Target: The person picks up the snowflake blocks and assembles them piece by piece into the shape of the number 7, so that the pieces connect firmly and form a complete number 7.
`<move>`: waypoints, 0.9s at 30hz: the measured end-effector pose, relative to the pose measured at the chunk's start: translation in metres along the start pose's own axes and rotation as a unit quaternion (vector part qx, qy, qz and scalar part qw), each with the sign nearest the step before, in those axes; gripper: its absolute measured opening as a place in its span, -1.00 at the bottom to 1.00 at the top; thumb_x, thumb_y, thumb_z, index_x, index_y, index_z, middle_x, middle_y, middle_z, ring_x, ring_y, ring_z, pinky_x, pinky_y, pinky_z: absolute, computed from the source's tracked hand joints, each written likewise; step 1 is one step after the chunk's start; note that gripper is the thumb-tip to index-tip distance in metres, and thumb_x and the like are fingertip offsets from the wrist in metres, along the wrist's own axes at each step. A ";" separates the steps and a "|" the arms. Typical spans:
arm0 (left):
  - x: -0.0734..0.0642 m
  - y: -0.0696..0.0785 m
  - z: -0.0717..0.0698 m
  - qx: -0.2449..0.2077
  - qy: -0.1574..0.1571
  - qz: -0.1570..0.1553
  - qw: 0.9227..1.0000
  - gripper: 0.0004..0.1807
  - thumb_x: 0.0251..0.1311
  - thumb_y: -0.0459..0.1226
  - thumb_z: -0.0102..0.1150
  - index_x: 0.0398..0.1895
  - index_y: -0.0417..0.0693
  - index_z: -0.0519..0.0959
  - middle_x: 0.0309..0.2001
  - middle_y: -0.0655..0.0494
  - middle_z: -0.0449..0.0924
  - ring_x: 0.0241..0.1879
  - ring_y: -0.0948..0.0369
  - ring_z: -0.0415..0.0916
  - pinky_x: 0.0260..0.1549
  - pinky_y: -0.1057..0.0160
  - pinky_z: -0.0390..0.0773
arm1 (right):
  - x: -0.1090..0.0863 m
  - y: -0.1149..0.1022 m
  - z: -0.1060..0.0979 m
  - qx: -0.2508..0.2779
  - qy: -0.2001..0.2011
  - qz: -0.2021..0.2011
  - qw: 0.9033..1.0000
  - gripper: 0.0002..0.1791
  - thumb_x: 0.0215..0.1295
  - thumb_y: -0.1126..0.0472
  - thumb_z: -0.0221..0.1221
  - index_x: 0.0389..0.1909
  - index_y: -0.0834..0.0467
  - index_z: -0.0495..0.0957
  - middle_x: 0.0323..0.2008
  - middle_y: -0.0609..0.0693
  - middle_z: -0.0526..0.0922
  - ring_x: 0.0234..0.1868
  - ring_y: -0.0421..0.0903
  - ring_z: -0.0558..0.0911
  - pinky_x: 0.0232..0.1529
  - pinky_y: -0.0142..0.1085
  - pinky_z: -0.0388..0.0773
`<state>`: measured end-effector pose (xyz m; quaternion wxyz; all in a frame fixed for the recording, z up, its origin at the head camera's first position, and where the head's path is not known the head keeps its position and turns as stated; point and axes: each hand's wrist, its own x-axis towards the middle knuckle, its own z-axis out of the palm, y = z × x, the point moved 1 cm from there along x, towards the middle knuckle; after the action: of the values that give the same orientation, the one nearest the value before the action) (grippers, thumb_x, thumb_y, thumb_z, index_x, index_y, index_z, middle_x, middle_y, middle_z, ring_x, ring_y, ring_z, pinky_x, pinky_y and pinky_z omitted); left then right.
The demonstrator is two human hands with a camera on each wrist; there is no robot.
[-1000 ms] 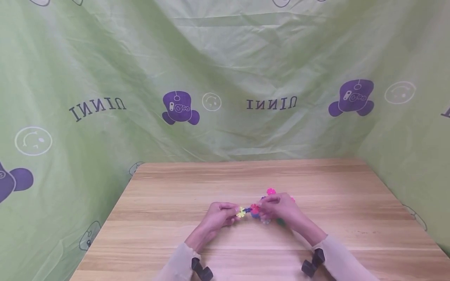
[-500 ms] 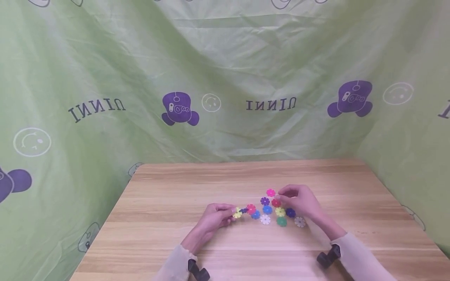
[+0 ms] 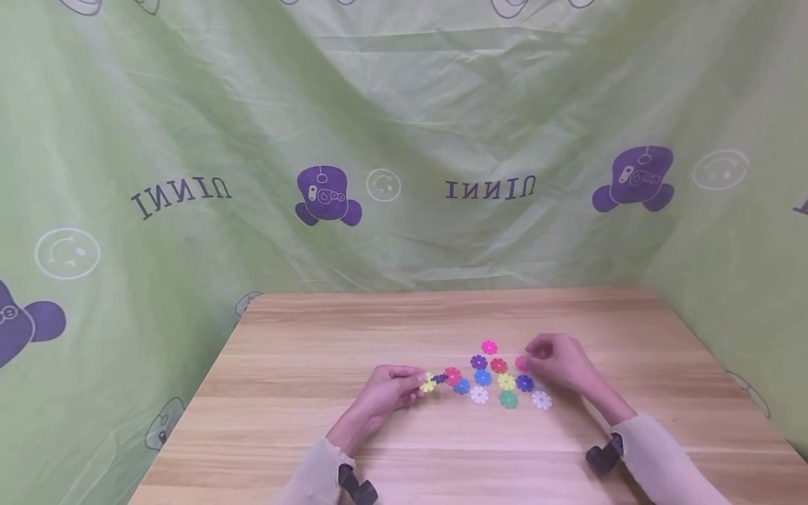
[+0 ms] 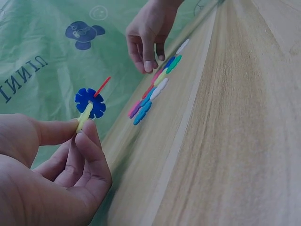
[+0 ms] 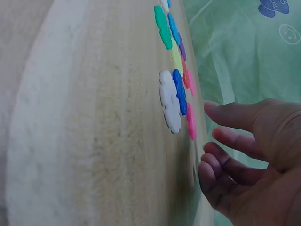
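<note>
Thumb and fingers of my left hand (image 3: 386, 393) pinch a yellow snowflake disc (image 4: 84, 117). Slotted into it is a dark blue disc (image 4: 87, 97), and a red disc (image 4: 102, 87) sits on that one's other side, so the three form a short chain held above the table. My right hand (image 3: 560, 362) hovers at the right end of the loose discs, beside a pink disc (image 5: 191, 121). In the right wrist view its thumb and fingers stand apart with nothing between them.
Several loose snowflake discs lie flat on the wooden table (image 3: 303, 330), among them a green disc (image 3: 508, 399), a white disc (image 3: 541, 400) and a second pink disc (image 3: 489, 347). A green printed cloth (image 3: 410, 245) hangs behind and at the sides of the table.
My right hand has left the chain's red disc and moved right across the loose discs to the pink one at the end, uncovering the others. The left hand keeps its pinch, nearly still.
</note>
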<state>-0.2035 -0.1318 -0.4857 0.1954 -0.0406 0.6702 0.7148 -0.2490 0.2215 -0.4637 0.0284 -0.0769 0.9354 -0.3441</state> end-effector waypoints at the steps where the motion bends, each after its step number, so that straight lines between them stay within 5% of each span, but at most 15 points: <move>1: 0.000 0.000 0.000 0.000 0.000 -0.001 1.000 -0.65 0.35 -0.30 0.34 0.13 -0.30 0.66 -0.23 0.07 0.78 -0.30 0.29 0.69 -0.26 0.43 0.68 | 0.000 0.001 0.000 -0.003 -0.003 0.000 1.000 -0.60 0.24 0.17 0.44 -0.01 0.34 0.68 -0.16 0.22 0.78 -0.13 0.09 0.72 -0.02 0.06 0.74; 19: 0.004 -0.002 -0.001 -0.005 0.004 -0.003 1.000 -0.67 0.35 -0.29 0.35 0.10 -0.29 0.67 -0.25 0.07 0.77 -0.32 0.29 0.69 -0.28 0.45 0.67 | 0.008 0.012 -0.002 -0.014 -0.038 0.001 0.999 -0.57 0.19 0.06 0.50 -0.06 0.28 0.72 -0.23 0.09 0.78 -0.22 -0.06 0.67 -0.15 -0.16 0.70; 27: 0.005 -0.001 -0.002 -0.008 0.005 -0.003 1.000 -0.66 0.36 -0.30 0.35 0.11 -0.31 0.67 -0.23 0.07 0.76 -0.31 0.28 0.68 -0.29 0.46 0.66 | 0.008 0.007 -0.002 -0.005 -0.045 -0.005 0.999 -0.69 0.19 0.17 0.48 -0.13 0.26 0.73 -0.28 0.05 0.77 -0.26 -0.08 0.64 -0.20 -0.24 0.63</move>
<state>-0.2081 -0.1327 -0.4882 0.1933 -0.0478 0.6651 0.7197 -0.2578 0.2265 -0.4670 0.0682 -0.0967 0.9346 -0.3353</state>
